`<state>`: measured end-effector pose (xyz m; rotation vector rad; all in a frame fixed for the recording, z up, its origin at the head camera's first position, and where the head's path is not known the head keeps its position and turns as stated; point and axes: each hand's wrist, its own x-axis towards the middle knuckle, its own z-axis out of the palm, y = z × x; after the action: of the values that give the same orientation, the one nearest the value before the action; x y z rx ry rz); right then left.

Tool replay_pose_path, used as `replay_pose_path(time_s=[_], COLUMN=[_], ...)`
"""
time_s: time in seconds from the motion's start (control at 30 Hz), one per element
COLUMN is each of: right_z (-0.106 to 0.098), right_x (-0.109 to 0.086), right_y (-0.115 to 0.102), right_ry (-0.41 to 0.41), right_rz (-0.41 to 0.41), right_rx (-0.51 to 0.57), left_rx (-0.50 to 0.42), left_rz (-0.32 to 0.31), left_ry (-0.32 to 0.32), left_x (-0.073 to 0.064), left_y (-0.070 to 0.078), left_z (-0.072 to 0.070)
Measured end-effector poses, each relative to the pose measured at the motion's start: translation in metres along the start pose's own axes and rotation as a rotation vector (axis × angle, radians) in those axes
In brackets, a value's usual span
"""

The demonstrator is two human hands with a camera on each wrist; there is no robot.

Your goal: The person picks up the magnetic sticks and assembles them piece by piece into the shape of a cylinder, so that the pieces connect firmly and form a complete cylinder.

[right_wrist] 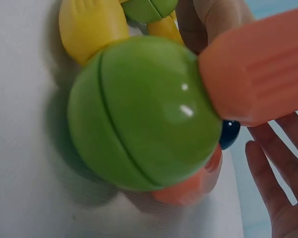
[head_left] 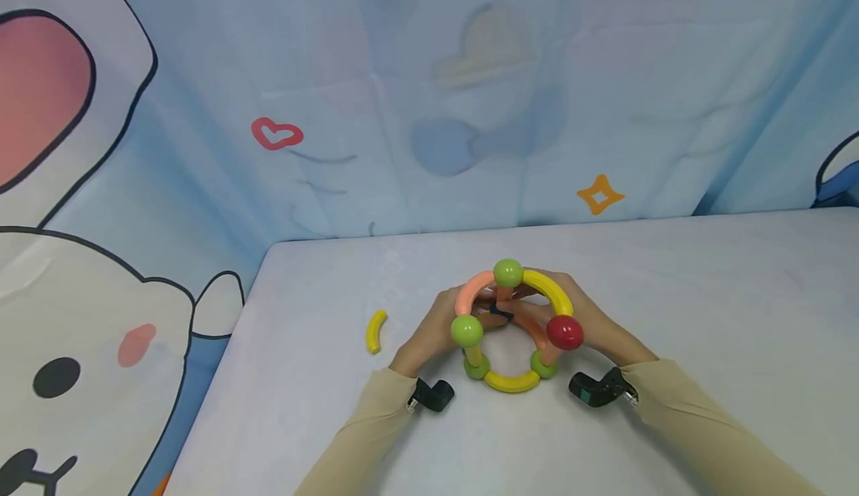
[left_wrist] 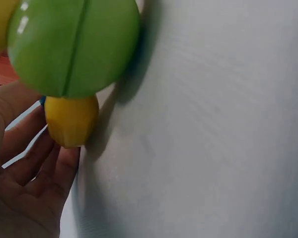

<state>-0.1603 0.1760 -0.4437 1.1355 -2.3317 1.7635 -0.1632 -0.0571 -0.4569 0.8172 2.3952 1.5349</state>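
A ring-shaped construction toy of balls and rods stands between the two hands, with a red ball (head_left: pixel 564 333), green balls (head_left: pixel 508 273), and yellow (head_left: pixel 512 383) and orange rods (head_left: pixel 473 292). My left hand (head_left: pixel 439 324) grips it from the left, its fingers reaching behind a yellow rod (left_wrist: pixel 72 121) in the left wrist view. From the right, my right hand (head_left: pixel 596 317) holds the far side, thumb and fingers around the inner part. A dark blue ball (right_wrist: pixel 231 134) shows by an orange rod (right_wrist: pixel 263 69). The toy hides many fingertips in the head view.
A loose curved yellow rod (head_left: pixel 376 332) lies on the white-covered table (head_left: pixel 309 406), left of the left hand. Behind the table's far edge hangs a light blue printed curtain (head_left: pixel 403 108). Dark wrist cameras (head_left: pixel 432 395) stick out from both sleeves.
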Motion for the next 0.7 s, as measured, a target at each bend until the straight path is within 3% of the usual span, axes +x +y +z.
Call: replay_pose_path(time_s=[0.4,0.57,0.7], right_z=[0.0019,0.0034,0.004], right_x=[0.001,0.0019,0.0014], right_y=[-0.005,-0.0074,-0.0067], right_ry=[0.0,0.006,0.016], right_rz=[0.055,0.04,0.085], right_rx=[0.041,0.025,0.022], left_rx=[0.059,0.09,0.113], left_rz=[0.17,0.181,0.189], left_ry=[0.027,0.025,0.034], left_x=[0.0014,0.0014,0.0016], left_y=[-0.0009,0.0004,0.0002], left_z=[0.0007,-0.0003,0.0002])
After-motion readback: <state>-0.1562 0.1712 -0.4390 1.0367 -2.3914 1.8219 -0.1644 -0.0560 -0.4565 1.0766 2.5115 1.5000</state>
